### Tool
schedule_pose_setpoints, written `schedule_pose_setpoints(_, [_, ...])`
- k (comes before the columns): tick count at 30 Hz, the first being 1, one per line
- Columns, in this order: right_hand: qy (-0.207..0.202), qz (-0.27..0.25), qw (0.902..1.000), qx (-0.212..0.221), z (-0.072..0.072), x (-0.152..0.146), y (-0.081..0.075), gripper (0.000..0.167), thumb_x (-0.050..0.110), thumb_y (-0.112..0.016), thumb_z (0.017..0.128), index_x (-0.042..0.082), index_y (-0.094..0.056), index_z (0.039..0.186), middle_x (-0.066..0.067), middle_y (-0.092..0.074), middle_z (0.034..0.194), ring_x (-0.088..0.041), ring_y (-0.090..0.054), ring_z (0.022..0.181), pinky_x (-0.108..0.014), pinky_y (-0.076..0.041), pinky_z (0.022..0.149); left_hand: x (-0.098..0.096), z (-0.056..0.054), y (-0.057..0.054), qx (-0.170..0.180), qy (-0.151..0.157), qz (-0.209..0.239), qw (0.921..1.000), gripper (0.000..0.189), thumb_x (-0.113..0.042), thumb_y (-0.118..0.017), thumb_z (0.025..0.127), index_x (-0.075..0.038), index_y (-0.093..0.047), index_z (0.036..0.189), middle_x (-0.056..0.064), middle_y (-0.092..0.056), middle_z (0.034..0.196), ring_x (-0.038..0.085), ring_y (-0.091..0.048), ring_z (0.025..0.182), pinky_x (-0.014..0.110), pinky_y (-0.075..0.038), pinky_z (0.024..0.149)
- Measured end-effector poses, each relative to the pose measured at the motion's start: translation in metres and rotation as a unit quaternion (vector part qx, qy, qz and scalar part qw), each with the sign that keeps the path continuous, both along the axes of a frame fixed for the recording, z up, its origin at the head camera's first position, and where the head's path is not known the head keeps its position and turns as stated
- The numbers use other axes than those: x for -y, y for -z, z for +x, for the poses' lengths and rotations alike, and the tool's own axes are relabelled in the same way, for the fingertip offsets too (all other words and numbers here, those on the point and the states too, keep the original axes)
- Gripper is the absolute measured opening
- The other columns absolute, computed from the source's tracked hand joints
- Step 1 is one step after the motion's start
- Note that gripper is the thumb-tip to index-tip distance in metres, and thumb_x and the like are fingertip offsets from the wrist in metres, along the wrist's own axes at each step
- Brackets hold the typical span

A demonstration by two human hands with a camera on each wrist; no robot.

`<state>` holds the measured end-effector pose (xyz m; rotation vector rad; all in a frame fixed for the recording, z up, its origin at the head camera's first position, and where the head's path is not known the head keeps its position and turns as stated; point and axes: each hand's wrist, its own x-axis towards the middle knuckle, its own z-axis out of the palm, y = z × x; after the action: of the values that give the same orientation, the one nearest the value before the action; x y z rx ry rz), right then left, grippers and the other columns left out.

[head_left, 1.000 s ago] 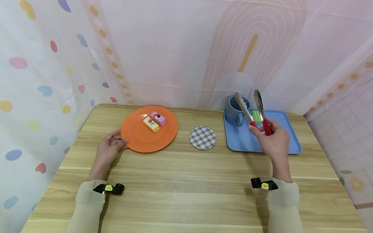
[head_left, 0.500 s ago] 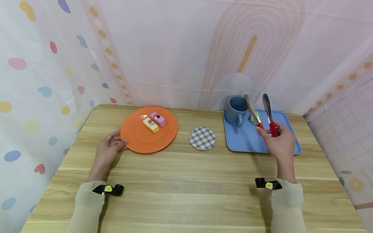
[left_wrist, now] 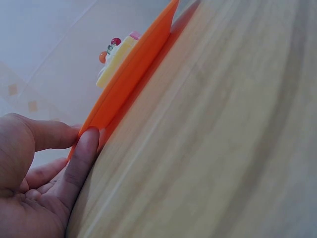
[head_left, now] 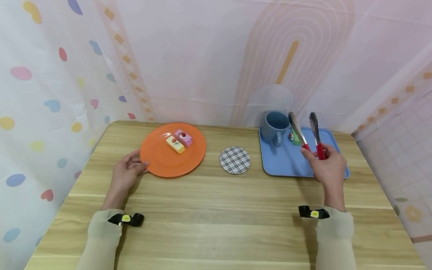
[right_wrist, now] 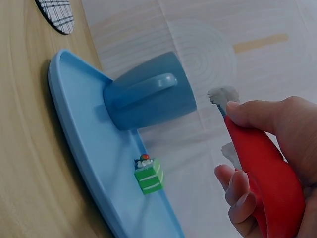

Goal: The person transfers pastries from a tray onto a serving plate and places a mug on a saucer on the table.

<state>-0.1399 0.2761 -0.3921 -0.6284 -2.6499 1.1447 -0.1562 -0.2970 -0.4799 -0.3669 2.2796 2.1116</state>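
Observation:
My left hand [head_left: 125,174] pinches the near-left rim of an orange plate [head_left: 168,165], thumb on one face and fingers on the other in the left wrist view. On the plate lie a yellow toy cake slice [head_left: 175,144] and a pink one [head_left: 183,138], each topped with a berry. My right hand [head_left: 328,167] grips red-handled metal tongs [head_left: 315,129], their tips spread apart and holding nothing. The tongs are raised over a blue tray [head_left: 280,163]. Behind their left arm, a green toy cake slice [right_wrist: 149,177] sits on the tray, partly hidden in the head view.
A blue-grey mug [head_left: 270,131] stands at the tray's back left corner, its handle toward me. Between plate and tray lies a round checked coaster [head_left: 235,160]. A printed cloth [head_left: 202,75] hangs behind the wooden table [head_left: 216,221].
My right hand has moved the tongs to the right and slightly toward me, away from the mug, uncovering its rim. The left hand and plate have stayed put.

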Motion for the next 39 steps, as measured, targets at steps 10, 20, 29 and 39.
schedule_pose_setpoints(10, [0.018,-0.005,0.9996,0.021,-0.002,-0.007,0.007,0.087,0.06,-0.07,0.09,0.005,-0.047,0.153,-0.021,-0.065,0.133,-0.034,-0.055,0.118,-0.029,-0.049,0.073,0.001,0.0,0.0,0.006,0.001,-0.011,0.9999,0.074,-0.011,-0.073,0.096,-0.005,-0.035,0.159,-0.007,-0.065,0.103,-0.002,-0.069,0.085,0.016,-0.063,0.076])
schedule_pose_setpoints(20, [0.02,0.003,0.9988,0.046,-0.004,-0.012,0.014,0.087,0.06,-0.068,0.092,0.002,-0.046,0.152,-0.024,-0.061,0.136,-0.037,-0.052,0.122,-0.031,-0.05,0.076,0.0,0.0,0.0,0.002,0.001,-0.01,0.9999,0.074,-0.011,-0.073,0.096,-0.004,-0.035,0.159,-0.007,-0.064,0.103,-0.002,-0.068,0.084,0.015,-0.063,0.075])
schedule_pose_setpoints(29, [0.014,0.004,0.9985,0.052,-0.007,-0.013,0.02,0.089,0.061,-0.068,0.091,0.001,-0.046,0.152,-0.025,-0.06,0.136,-0.038,-0.053,0.121,-0.037,-0.053,0.082,0.001,0.0,-0.002,0.004,0.004,-0.009,0.9999,0.073,-0.009,-0.072,0.097,-0.004,-0.034,0.159,-0.007,-0.065,0.102,-0.001,-0.07,0.083,0.016,-0.064,0.075])
schedule_pose_setpoints(39, [0.006,0.02,0.9976,0.066,-0.009,-0.016,0.026,0.09,0.061,-0.07,0.09,-0.003,-0.048,0.149,-0.027,-0.059,0.135,-0.038,-0.053,0.117,-0.036,-0.052,0.079,0.0,0.0,-0.002,0.005,0.003,0.002,1.0,0.074,-0.007,-0.072,0.096,-0.004,-0.035,0.159,-0.005,-0.065,0.103,0.0,-0.07,0.083,0.016,-0.064,0.075])
